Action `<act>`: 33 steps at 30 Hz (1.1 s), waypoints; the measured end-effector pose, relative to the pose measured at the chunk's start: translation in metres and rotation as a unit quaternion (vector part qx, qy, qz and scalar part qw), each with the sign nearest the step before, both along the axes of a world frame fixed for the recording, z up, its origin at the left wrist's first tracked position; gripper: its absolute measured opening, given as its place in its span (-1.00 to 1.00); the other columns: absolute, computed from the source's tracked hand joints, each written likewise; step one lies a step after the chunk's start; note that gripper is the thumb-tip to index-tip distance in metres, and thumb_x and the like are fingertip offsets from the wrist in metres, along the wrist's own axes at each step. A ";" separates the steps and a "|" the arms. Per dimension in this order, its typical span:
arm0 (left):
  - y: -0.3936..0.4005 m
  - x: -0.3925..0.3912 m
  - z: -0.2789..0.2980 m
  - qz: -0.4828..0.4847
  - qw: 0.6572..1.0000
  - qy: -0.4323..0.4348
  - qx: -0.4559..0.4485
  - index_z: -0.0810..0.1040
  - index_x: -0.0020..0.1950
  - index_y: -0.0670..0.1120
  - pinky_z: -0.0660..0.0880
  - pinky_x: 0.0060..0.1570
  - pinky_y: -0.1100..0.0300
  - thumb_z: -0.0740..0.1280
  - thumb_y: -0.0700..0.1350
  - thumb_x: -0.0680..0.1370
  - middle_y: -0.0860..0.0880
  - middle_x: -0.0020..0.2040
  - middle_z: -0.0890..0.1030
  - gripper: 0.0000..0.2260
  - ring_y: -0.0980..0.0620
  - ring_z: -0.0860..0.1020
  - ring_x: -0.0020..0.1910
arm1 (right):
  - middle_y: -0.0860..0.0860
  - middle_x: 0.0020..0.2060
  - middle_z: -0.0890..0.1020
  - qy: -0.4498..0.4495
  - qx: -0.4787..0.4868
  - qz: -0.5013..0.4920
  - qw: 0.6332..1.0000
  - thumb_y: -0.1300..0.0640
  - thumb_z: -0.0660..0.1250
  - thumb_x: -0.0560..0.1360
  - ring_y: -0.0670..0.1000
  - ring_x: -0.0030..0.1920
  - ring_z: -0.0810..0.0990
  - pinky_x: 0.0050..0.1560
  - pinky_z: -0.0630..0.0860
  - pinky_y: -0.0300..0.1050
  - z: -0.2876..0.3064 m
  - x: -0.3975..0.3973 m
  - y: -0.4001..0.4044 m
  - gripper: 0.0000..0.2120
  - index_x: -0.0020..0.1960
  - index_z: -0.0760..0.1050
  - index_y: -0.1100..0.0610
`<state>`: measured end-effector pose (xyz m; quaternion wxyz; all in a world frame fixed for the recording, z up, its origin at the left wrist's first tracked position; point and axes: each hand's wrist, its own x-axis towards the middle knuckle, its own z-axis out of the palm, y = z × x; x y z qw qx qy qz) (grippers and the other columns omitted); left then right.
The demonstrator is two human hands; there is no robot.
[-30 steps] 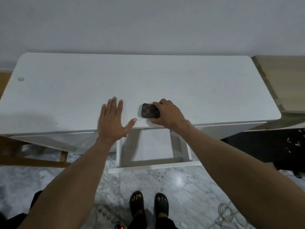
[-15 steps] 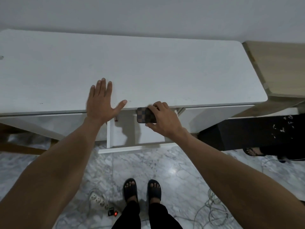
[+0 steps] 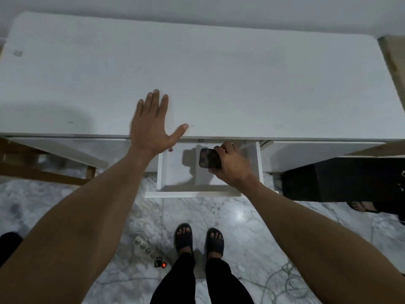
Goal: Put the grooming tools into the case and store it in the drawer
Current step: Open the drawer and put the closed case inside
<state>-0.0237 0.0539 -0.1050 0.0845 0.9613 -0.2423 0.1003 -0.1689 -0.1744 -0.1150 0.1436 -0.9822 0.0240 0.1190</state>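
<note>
A: What is the setting?

B: A white table (image 3: 219,73) stands against a pale wall, over a grey marbled floor (image 3: 241,218). Under the table's front edge a white drawer (image 3: 177,172) is pulled out toward the person, its inside bare and white.

A: Where are the hands?

B: The left hand (image 3: 151,126) lies flat on the tabletop near the front edge, fingers stretched and spread, the thumb out to the side along the edge, holding nothing. The right hand (image 3: 232,165) is over the open drawer, below the level of the tabletop.

A: And the case?

B: The case (image 3: 208,157) is dark with a checked pattern, and the right hand's fingers are wrapped round its right side, gripping it. It sits within the drawer's outline, toward the back right. Whether it touches the drawer floor I cannot tell; its shadow falls on the white bottom to the left.

A: Anything else down there?

B: The person's feet in dark sandals (image 3: 198,240) stand on the floor, with a white power strip (image 3: 145,249) just to their left, and a black box (image 3: 341,178) stands to the right of the drawer.
</note>
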 end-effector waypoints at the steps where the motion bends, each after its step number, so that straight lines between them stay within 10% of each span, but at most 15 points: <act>1: 0.000 0.000 -0.001 0.001 1.000 -0.006 0.000 0.23 0.64 -0.20 0.09 0.61 -0.19 0.04 0.46 0.60 -0.27 0.64 0.22 -0.13 -0.24 0.18 0.64 | 0.13 0.19 0.48 0.008 0.006 -0.001 1.000 -0.13 0.50 0.35 0.18 0.23 0.43 -0.08 0.56 0.05 -0.007 0.004 0.000 -0.37 0.31 0.43 0.12; 21: -0.001 0.002 -0.009 0.011 0.998 -0.050 0.021 0.23 0.65 -0.18 0.15 0.60 -0.16 0.08 0.44 0.61 -0.24 0.64 0.23 -0.16 -0.21 0.20 0.64 | 0.22 0.26 0.39 0.115 -0.001 0.024 0.993 -0.01 0.55 0.29 0.23 0.23 0.37 -0.05 0.57 0.10 -0.078 0.024 0.014 -0.11 0.46 0.20 0.21; 33: -0.002 0.001 -0.004 -0.002 1.000 -0.016 -0.001 0.24 0.64 -0.19 0.14 0.60 -0.18 0.12 0.43 0.61 -0.26 0.64 0.24 -0.16 -0.24 0.21 0.63 | 0.11 0.31 0.47 0.045 0.002 -0.020 0.999 -0.16 0.41 0.44 0.16 0.30 0.44 0.15 0.46 0.02 -0.024 0.013 0.008 -0.32 0.42 0.33 0.17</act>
